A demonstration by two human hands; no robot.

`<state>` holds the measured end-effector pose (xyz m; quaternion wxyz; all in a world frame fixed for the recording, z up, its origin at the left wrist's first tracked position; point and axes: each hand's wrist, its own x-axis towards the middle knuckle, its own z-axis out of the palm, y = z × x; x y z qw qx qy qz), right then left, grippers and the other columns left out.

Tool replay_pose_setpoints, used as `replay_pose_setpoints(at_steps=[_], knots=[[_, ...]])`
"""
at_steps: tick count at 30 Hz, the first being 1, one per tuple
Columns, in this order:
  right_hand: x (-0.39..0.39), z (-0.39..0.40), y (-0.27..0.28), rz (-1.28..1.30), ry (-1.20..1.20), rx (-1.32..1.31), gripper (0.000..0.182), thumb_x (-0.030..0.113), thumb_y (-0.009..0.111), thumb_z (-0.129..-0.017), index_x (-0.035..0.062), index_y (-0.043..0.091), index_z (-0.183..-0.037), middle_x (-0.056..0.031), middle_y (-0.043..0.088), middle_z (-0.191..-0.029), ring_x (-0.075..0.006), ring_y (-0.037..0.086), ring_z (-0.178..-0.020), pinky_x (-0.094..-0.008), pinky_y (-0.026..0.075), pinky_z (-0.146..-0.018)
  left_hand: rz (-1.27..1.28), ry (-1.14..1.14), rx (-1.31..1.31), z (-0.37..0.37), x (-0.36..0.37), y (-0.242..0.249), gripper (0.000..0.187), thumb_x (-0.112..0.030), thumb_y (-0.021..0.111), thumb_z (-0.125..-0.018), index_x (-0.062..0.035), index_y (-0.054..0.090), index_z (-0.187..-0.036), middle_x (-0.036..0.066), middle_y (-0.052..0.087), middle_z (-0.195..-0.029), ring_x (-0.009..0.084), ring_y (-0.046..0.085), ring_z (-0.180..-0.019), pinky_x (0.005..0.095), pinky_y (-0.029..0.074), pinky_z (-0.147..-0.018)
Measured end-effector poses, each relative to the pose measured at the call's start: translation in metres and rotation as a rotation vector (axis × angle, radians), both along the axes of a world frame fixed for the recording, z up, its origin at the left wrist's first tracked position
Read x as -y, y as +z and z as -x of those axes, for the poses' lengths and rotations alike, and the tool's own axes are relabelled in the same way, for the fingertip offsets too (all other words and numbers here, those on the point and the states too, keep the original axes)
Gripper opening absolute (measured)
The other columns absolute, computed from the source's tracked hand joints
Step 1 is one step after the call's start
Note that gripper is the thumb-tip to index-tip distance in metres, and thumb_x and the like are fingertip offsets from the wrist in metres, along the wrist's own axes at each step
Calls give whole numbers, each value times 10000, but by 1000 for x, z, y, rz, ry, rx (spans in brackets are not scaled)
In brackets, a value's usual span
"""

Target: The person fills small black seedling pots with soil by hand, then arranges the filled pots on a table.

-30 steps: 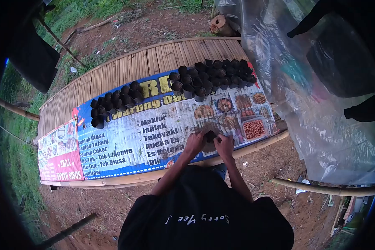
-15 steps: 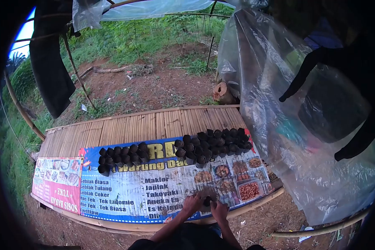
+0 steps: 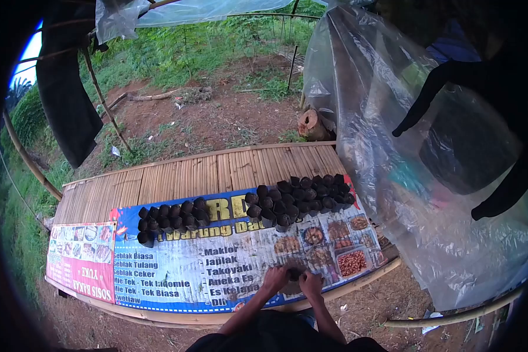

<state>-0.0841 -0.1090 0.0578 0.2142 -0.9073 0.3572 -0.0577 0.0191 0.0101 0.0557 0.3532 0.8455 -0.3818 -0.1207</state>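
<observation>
My left hand (image 3: 275, 278) and my right hand (image 3: 311, 284) are close together over the front edge of the banner (image 3: 182, 264). Between them is a small black pot (image 3: 295, 274), its rim gripped from both sides by closed fingers. Brown soil shows on the banner just below and around the pot. Farther back on the banner stand two groups of similar black pots, one at the left (image 3: 173, 218) and a larger one at the right (image 3: 299, 199).
The banner lies on a bamboo-slat table (image 3: 182, 173). Clear plastic sheeting (image 3: 375, 152) hangs at the right, with a dark garment (image 3: 434, 97) before it. A bamboo pole (image 3: 452, 319) crosses the lower right. A cut log (image 3: 312, 125) lies behind the table.
Both hands have shifted slightly right and up in view, and the pot between them sits a little higher. The camera view has moved slightly.
</observation>
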Motion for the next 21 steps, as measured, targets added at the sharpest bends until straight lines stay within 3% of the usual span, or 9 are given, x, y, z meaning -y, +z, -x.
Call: replay_pose_setpoints(at_steps=[5,8,10,14,17,18,21], knots=[[14,-13,1,-38,48,56,220,272,566,-785,84,661,-849,-211,631,-850,-404,529,-938,-516,378,-862,-54,29,-3,-8,9,6,235,-196,563,-800,-82,615,-999,222,646,-751,390,637,-687,493,513,-658],[20,-16,-15,-9,40,-62,234,290,566,-785,95,667,-864,-215,634,-895,-410,526,-953,-521,369,-882,-126,5,23,-12,14,-6,230,-199,559,-806,-79,608,-995,210,650,-775,375,640,-706,483,508,-676],[18,-18,1,-24,19,-16,252,305,582,-768,88,670,-861,-220,632,-876,-408,529,-984,-535,369,-882,-109,22,56,-14,18,8,222,-194,559,-807,-77,607,-990,205,651,-786,369,640,-716,480,504,-689],[22,-23,-28,-40,9,8,259,309,580,-769,78,666,-847,-219,631,-869,-402,528,-989,-538,366,-874,-89,38,65,-13,18,0,200,-173,561,-804,-71,613,-968,199,650,-800,365,637,-729,471,497,-718],[21,-26,-3,-102,65,-2,256,298,572,-776,71,665,-851,-219,633,-880,-413,528,-985,-545,360,-886,-10,49,78,-19,15,5,208,-163,558,-803,-74,613,-982,203,650,-792,374,636,-720,474,501,-703],[18,-27,5,2,67,50,216,283,588,-773,91,671,-831,-197,643,-824,-421,566,-866,-506,433,-808,-19,66,64,-18,13,17,219,-160,562,-798,-73,612,-992,212,647,-783,387,634,-712,482,504,-687],[22,-27,-20,56,92,66,221,282,594,-772,82,671,-825,-206,640,-783,-405,587,-844,-499,450,-778,-62,40,96,-19,12,9,222,-154,564,-795,-81,616,-997,215,647,-776,387,635,-698,485,509,-667]])
